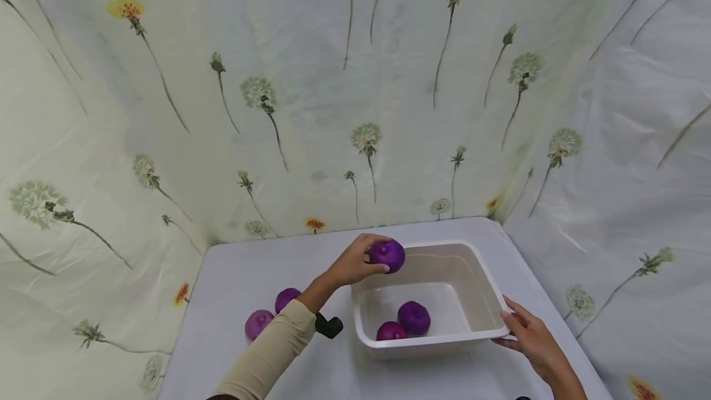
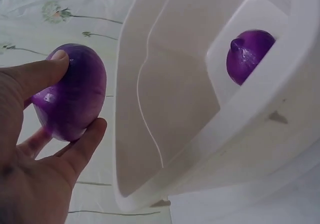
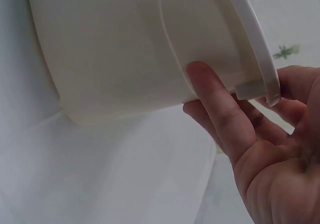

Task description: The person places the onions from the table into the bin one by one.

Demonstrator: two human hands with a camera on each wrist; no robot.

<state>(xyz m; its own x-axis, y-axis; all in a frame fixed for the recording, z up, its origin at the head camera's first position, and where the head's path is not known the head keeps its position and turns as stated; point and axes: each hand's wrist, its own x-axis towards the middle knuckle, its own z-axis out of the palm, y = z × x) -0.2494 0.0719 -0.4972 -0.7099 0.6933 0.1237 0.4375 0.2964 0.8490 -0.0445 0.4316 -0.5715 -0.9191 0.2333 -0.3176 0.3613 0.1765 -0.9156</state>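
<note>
Onion [image 1: 387, 255] in mid-frame, at the upper-left corner of a pale tub [image 1: 447, 264].
The left hand [image 1: 355, 262] curls thumb and fingers around it; the right hand [image 1: 530, 337], lower right, grips the tub's rim. Two purple-toned onions [image 1: 413, 318] lie inside the tub, lower centre; two others [image 1: 259, 325] rest on the desk [image 1: 230, 273], lower left, near a black object [image 1: 329, 326].

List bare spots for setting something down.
Tub floor: right half, between its two purple onions and right wall. Table: back-left, beyond the two onions by the left sleeve. Crowded: tub's front-left corner; table around that sleeve, with onions and a black object.
</note>
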